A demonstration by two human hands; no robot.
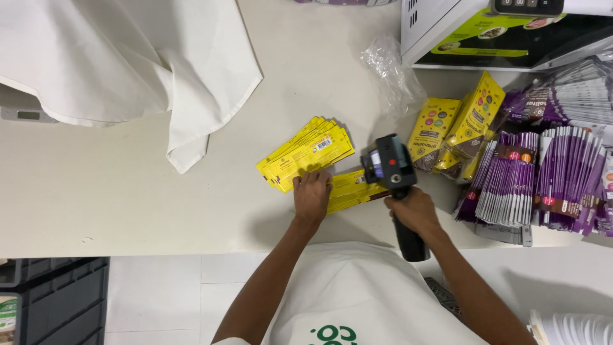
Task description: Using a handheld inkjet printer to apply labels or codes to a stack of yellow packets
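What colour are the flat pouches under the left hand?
Yellow: the pouches under the left hand are bright yellow, clearest in the head view.

Bright yellow pouches [306, 153] with dark panels fan out on the cream worktop [128, 198]. The handheld printer [393, 169] is black, with a red dot. At three o'clock lie purple-and-silver sachets [511, 182]; at ten o'clock, a white cloth [115, 57].

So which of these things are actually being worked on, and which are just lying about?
In use:
- left hand pressing on the yellow flat packets
- right hand gripping the black handheld device, held over those packets
- fanned yellow packets just beside them

Lying about:
- white cloth
- crumpled clear plastic
- purple packet stacks
- upright yellow pouches
- printed box
- dark crate
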